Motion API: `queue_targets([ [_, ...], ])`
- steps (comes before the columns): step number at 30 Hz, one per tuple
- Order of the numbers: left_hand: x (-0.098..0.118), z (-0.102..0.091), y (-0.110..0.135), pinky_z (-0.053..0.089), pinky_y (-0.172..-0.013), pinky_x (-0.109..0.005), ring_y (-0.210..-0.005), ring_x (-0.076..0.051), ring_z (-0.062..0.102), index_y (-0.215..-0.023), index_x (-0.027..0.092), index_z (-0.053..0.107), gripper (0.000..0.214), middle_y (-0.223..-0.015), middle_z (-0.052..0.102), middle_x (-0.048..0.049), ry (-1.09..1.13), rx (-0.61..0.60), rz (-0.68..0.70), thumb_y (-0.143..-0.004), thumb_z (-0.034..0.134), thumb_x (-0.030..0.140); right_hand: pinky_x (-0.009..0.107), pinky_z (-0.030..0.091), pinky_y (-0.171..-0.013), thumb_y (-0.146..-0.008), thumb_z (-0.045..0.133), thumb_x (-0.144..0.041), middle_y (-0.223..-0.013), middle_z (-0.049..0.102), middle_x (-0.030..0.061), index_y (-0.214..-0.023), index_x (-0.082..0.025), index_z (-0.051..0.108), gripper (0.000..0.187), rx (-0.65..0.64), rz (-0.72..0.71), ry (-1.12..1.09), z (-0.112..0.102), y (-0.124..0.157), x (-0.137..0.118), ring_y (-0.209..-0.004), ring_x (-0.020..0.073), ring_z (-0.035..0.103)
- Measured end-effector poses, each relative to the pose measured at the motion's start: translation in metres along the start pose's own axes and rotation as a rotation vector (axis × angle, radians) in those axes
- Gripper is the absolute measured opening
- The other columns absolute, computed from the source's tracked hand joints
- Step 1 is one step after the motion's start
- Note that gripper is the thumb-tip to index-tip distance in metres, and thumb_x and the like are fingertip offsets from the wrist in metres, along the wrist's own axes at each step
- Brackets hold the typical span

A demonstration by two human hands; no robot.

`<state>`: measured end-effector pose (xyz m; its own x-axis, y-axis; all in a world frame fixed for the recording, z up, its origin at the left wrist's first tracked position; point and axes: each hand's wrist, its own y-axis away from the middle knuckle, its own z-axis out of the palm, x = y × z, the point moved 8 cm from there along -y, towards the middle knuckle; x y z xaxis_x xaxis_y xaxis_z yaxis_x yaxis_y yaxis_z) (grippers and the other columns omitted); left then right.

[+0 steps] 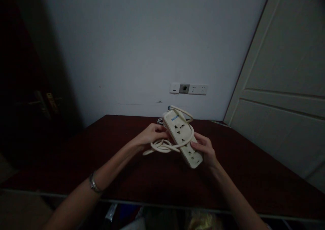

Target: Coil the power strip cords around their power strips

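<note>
The item under inspection, a long cream-white plastic power strip [180, 137] with blue lettering and dark socket holes, is held over the middle of a broad dark-red table [122, 176]. It lies tilted, its lettered end up and to the left, its other end down and to the right, socket face towards the wearer. The left hand [151, 134] is closed about the strip's left edge; its fingertips are partly hidden, and whether the cord is also in that grip cannot be told. The right hand [207, 149] grasps the lower right edge, with fingers resting on the socket face. A cream-white flexible cord [175, 147] leads in a loose loop across the front of the strip and gathers in smaller coils just below the left thumb. The left wrist bears a silver-coloured metal bracelet [92, 182]. Beyond the table stands a plain pale grey-blue wall [142, 47], carrying a row of fittings: a white square plate [174, 88], a grey square plate [184, 88] and a white double socket plate [198, 89]. To the right is a pale panelled door [286, 105]; to the far left, a brass-coloured metal door handle [52, 103] shows in shadow. Objects below the table's near edge are too dark to identify.
</note>
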<state>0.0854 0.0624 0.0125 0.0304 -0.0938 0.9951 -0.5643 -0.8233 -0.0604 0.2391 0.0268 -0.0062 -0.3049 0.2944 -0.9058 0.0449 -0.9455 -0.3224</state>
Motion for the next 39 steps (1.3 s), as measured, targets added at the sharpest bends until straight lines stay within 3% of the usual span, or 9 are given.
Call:
queue_targets([
  [5, -0.005, -0.002, -0.003, 0.045, -0.055, -0.024, -0.057, -0.012, 0.059, -0.081, 0.007, 0.065, 0.017, -0.070, 0.065, -0.0089, 0.131, -0.024, -0.034, -0.068, 0.064, 0.017, 0.030, 0.048, -0.059, -0.054, 0.072, -0.034, -0.082, 0.070, 0.0055, -0.097, -0.018, 0.067, 0.046, 0.018, 0.013, 0.058, -0.010, 0.003, 0.013, -0.068, 0.0229, 0.063],
  [10, 0.002, -0.040, -0.006, 0.043, -0.051, -0.021, -0.052, -0.009, 0.056, -0.068, 0.009, 0.061, 0.005, -0.062, 0.062, -0.0049, 0.234, 0.052, -0.059, -0.068, 0.062, 0.014, 0.029, 0.048, -0.061, -0.056, 0.075, -0.032, -0.088, 0.070, 0.0051, -0.101, -0.020, 0.066, 0.047, -0.033, 0.143, 0.059, -0.037, 0.008, 0.048, -0.073, 0.0219, 0.064],
  [14, 0.014, -0.064, -0.005, 0.038, -0.045, -0.021, -0.046, -0.007, 0.051, -0.063, 0.010, 0.057, 0.013, -0.055, 0.057, -0.0020, 0.170, 0.153, -0.006, -0.070, 0.062, 0.019, 0.027, 0.048, -0.064, -0.061, 0.073, -0.032, -0.096, 0.069, 0.0046, -0.104, -0.021, 0.066, 0.045, -0.063, 0.214, 0.162, -0.055, 0.015, 0.066, -0.077, 0.0202, 0.064],
  [19, 0.021, -0.062, -0.006, 0.030, -0.040, -0.020, -0.038, -0.006, 0.043, -0.070, 0.014, 0.057, 0.017, -0.047, 0.048, 0.0033, -0.008, 0.192, 0.048, -0.069, 0.066, 0.028, 0.029, 0.048, -0.062, -0.064, 0.071, -0.034, -0.098, 0.069, 0.0067, -0.110, -0.019, 0.063, 0.050, -0.064, 0.254, 0.248, -0.064, 0.013, 0.054, -0.076, 0.0215, 0.064],
  [24, 0.020, -0.064, -0.007, 0.031, -0.043, -0.021, -0.043, -0.008, 0.049, -0.075, 0.013, 0.060, 0.019, -0.052, 0.054, 0.0002, -0.261, 0.173, 0.072, -0.070, 0.065, 0.031, 0.026, 0.046, -0.056, -0.066, 0.069, -0.034, -0.096, 0.068, 0.0074, -0.112, -0.016, 0.061, 0.050, -0.130, 0.299, 0.346, -0.074, 0.006, 0.044, -0.070, 0.0192, 0.063],
  [32, -0.011, -0.063, -0.024, 0.025, -0.042, -0.021, -0.041, -0.006, 0.039, -0.069, 0.010, 0.063, 0.015, -0.048, 0.051, 0.0001, -0.336, 0.056, -0.095, -0.071, 0.062, 0.025, 0.020, 0.042, -0.047, -0.064, 0.066, -0.035, -0.085, 0.067, 0.0047, -0.106, -0.016, 0.060, 0.046, -0.218, 0.431, 0.344, -0.082, 0.001, 0.095, -0.060, 0.0136, 0.059],
  [39, -0.005, -0.056, -0.034, 0.031, -0.043, -0.020, -0.043, -0.007, 0.043, -0.068, 0.010, 0.061, 0.007, -0.049, 0.053, -0.0016, -0.179, 0.072, -0.117, -0.070, 0.056, 0.016, 0.023, 0.044, -0.053, -0.065, 0.064, -0.034, -0.091, 0.066, 0.0042, -0.106, -0.017, 0.058, 0.045, -0.280, 0.421, 0.268, -0.079, -0.008, 0.112, -0.066, 0.0152, 0.060],
])
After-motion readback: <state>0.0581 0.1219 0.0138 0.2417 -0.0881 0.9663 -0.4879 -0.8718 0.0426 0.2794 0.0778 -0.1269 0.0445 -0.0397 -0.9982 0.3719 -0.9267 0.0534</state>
